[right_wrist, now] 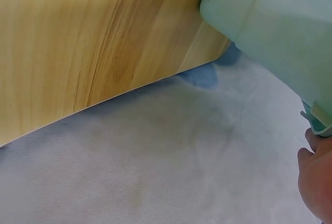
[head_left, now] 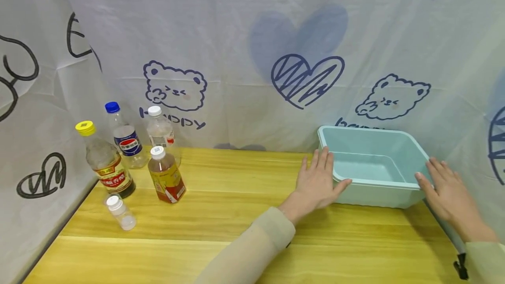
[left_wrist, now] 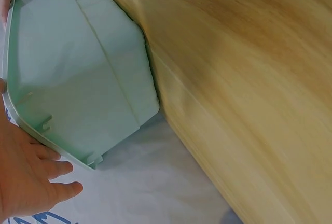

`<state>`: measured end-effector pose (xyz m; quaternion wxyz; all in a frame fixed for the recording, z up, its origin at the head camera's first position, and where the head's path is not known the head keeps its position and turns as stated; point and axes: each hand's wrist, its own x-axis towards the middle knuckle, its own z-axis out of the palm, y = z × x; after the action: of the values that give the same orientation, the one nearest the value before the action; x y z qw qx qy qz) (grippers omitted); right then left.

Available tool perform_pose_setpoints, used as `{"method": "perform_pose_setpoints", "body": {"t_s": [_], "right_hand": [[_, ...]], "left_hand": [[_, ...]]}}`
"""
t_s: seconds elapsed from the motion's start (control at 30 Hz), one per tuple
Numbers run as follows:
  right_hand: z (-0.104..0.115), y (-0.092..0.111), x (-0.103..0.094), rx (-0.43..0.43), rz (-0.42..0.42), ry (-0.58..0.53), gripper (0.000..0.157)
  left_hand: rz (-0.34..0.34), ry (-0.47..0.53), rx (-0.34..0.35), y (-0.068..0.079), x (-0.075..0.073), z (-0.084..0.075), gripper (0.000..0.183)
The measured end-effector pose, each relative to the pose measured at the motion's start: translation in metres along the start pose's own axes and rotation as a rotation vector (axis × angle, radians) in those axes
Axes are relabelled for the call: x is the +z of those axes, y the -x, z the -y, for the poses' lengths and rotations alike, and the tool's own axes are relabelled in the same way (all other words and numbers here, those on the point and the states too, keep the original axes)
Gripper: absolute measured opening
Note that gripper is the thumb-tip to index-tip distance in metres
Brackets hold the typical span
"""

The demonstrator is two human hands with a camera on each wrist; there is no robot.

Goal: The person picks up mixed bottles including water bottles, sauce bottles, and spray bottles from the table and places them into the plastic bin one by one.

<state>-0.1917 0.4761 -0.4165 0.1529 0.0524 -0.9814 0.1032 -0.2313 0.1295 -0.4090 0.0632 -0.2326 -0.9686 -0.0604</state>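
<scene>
A pale green plastic basin (head_left: 371, 194) stands at the right rear of the wooden table, against the curtain, and its visible inside holds nothing. My left hand (head_left: 317, 183) lies along the basin's left side with straight fingers and the thumb apart near the front rim. In the left wrist view, that hand (left_wrist: 28, 175) is at the rim of the basin (left_wrist: 72, 63). On the opposite side my right hand (head_left: 449, 192) rests at the right rim, fingers extended. The right wrist view shows only part of the right hand (right_wrist: 317, 175) at the edge of the basin (right_wrist: 290, 32).
At the table's left stand a yellow-capped sauce bottle (head_left: 112, 172), a blue-capped bottle (head_left: 128, 141), a clear white-capped bottle (head_left: 161, 130), a tea-coloured drink bottle (head_left: 167, 179) and a small white-capped bottle (head_left: 121, 214). A printed curtain (head_left: 236, 113) borders the table (head_left: 221, 209).
</scene>
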Motion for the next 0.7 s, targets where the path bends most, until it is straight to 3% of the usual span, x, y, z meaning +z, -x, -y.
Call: {"method": "perform_pose_setpoints", "body": {"t_s": [0.33,0.7], "right_hand": [[0.013,0.002,0.0,-0.01,0.0,0.005,0.073],[0.029,0.004,0.003,-0.058,0.001,0.013,0.071]], "left_hand": [[0.003,0.008,0.012,0.008,-0.003,0.01,0.091],[-0.074,0.027,0.03,0.024,0.001,0.029,0.092]]}}
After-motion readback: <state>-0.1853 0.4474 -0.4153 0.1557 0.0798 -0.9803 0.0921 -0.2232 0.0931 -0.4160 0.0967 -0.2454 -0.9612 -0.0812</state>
